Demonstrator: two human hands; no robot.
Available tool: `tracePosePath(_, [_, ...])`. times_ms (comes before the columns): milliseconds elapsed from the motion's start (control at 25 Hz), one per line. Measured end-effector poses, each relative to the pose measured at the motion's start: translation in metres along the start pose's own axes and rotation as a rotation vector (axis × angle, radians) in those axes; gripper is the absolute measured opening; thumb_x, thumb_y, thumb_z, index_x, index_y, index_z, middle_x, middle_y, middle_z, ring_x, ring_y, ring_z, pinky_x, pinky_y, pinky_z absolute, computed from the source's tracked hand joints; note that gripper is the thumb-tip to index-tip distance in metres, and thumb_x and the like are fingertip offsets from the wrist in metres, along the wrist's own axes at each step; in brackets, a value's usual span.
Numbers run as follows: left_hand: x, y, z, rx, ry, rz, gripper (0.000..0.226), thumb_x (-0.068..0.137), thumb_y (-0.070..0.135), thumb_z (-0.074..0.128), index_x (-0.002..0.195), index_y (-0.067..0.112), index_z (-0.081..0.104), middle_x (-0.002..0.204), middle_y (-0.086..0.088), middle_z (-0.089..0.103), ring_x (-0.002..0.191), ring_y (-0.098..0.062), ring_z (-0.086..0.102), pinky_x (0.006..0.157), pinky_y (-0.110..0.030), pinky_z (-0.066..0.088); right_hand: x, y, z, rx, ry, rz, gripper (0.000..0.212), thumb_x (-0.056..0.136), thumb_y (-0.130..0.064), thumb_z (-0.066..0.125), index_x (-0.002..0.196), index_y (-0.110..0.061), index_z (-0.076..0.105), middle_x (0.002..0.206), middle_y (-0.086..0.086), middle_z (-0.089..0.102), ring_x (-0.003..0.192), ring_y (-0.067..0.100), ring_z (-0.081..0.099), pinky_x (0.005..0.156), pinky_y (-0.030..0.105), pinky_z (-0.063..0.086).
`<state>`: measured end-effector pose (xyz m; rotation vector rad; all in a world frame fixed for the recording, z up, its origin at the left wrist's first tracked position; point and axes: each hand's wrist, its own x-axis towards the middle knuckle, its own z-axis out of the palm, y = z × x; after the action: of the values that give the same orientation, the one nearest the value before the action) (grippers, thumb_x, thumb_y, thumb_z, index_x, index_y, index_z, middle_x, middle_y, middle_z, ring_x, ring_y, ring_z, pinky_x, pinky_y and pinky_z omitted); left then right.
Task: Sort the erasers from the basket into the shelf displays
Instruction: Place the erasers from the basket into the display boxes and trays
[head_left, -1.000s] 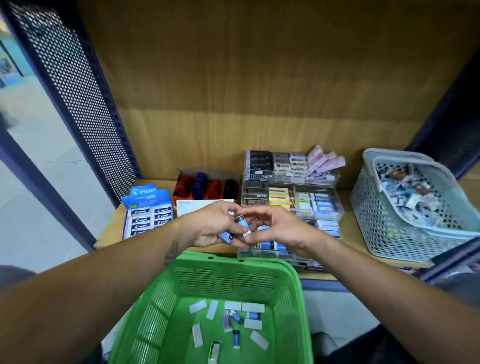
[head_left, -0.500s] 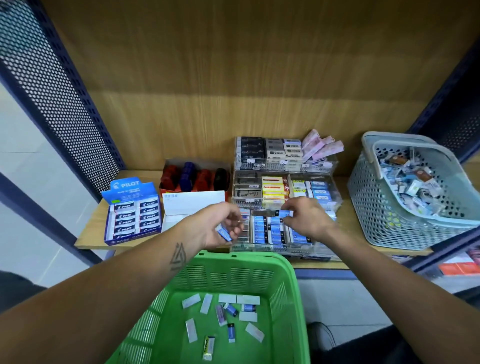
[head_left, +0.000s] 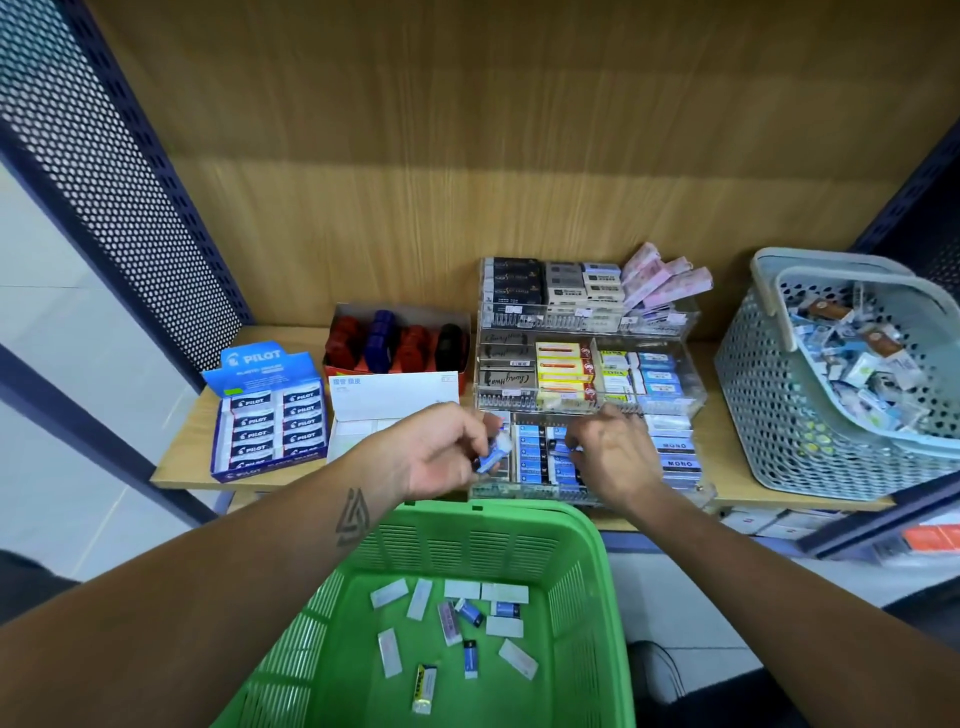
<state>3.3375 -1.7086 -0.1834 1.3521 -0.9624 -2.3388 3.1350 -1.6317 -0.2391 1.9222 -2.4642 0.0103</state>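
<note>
Wood-backed shelf (head_left: 182, 467) between dark perforated side panels, pale tiled floor to the left.

A clear tiered eraser display (head_left: 592, 395) stands mid-shelf, with a blue Pilot box (head_left: 267, 415) at left and a grey basket (head_left: 769, 405) of mixed erasers at right (the green basket (head_left: 587, 571) below holds about a dozen loose ones). The left hand (head_left: 431, 457) pinches a small blue eraser (head_left: 491, 460) in its fingers. Half a second ago the right hand (head_left: 613, 457) reached over the lowest tier; it is now lower in that tier, fingers curled among the blue erasers, its grasp hidden.
</note>
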Motion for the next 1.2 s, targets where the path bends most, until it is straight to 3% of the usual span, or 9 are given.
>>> tracePosePath(120, [0.001,-0.002,-0.001,0.006,-0.037,0.062,0.028,0.083,-0.027,0.050,0.096,-0.004,0.060,0.099,-0.026,0.064,0.087,-0.030,0.069,0.066,-0.031,0.062,-0.001,-0.002,0.006,-0.085,0.020,-0.032,0.008,0.081,-0.012,0.066,0.082,-0.018,0.071,0.106,-0.002,0.066,0.113,0.022,0.051,0.085,0.035,0.041])
tracePosePath(280, [-0.002,-0.004,-0.003,0.030,0.017,0.164,0.032,0.079,-0.024,0.064,0.108,-0.010,0.058,0.105,-0.033,0.069,0.087,-0.039,0.073,0.073,-0.028,0.062,0.004,-0.009,-0.001,-0.006,0.045,-0.048,0.014,0.080,-0.007,0.064,0.085,-0.017,0.073,0.114,0.001,0.065,0.116,0.024,0.055,0.092,0.038,0.047])
tracePosePath(400, [-0.005,-0.006,-0.005,0.072,0.101,0.225,0.032,0.075,-0.021,0.071,0.102,-0.007,0.060,0.088,-0.025,0.071,0.079,-0.037,0.074,0.069,-0.032,0.063,0.012,-0.027,-0.027,0.702,-0.164,0.021,0.033,0.087,0.004,0.053,0.102,-0.017,0.074,0.091,0.000,0.071,0.083,0.019,0.066,0.071,0.024,0.052])
tracePosePath(480, [-0.008,-0.007,-0.003,0.124,0.160,0.260,0.032,0.074,-0.019,0.074,0.097,-0.003,0.060,0.087,-0.022,0.071,0.077,-0.036,0.074,0.068,-0.037,0.064,0.011,-0.038,-0.040,1.080,-0.267,0.013,0.042,0.085,0.016,0.047,0.105,-0.012,0.071,0.091,0.004,0.071,0.078,0.013,0.064,0.071,0.020,0.051])
tracePosePath(640, [-0.007,-0.008,-0.001,0.513,0.253,0.496,0.033,0.070,-0.017,0.079,0.087,0.007,0.062,0.082,-0.010,0.069,0.068,-0.018,0.068,0.062,-0.026,0.060,-0.004,-0.040,-0.052,1.470,-0.450,0.146,0.016,0.088,0.009,0.064,0.102,0.004,0.067,0.082,0.012,0.073,0.072,0.027,0.071,0.071,0.029,0.060])
tracePosePath(720, [-0.007,-0.009,0.003,0.652,0.203,0.584,0.037,0.069,-0.017,0.079,0.086,0.010,0.061,0.084,-0.007,0.067,0.071,-0.020,0.068,0.066,-0.028,0.058,-0.008,-0.033,-0.052,1.445,-0.441,0.122,0.014,0.083,0.007,0.072,0.096,0.003,0.068,0.076,0.012,0.071,0.069,0.024,0.070,0.070,0.028,0.060])
tracePosePath(840, [-0.006,-0.014,0.005,0.655,0.175,0.596,0.041,0.069,-0.021,0.075,0.088,0.012,0.060,0.093,-0.010,0.067,0.085,-0.033,0.073,0.076,-0.037,0.059,-0.006,-0.024,-0.050,1.281,-0.355,0.056,0.020,0.073,0.011,0.079,0.086,-0.002,0.071,0.073,0.004,0.072,0.068,0.013,0.066,0.069,0.022,0.057])
tracePosePath(1040, [-0.001,-0.016,0.003,0.612,0.172,0.557,0.033,0.073,-0.017,0.076,0.090,0.008,0.065,0.094,-0.014,0.070,0.079,-0.023,0.071,0.067,-0.022,0.058,-0.005,-0.016,-0.044,1.104,-0.288,0.018,0.023,0.071,0.007,0.082,0.083,-0.010,0.071,0.073,-0.001,0.068,0.069,0.013,0.061,0.073,0.027,0.056])
tracePosePath(1200, [0.001,-0.019,0.003,0.631,0.164,0.542,0.033,0.071,-0.019,0.076,0.087,0.009,0.066,0.087,-0.009,0.069,0.074,-0.019,0.067,0.066,-0.021,0.057,-0.004,-0.017,-0.040,1.013,-0.276,-0.036,0.029,0.071,0.004,0.084,0.083,-0.019,0.070,0.076,-0.003,0.065,0.066,0.007,0.058,0.067,0.018,0.052])
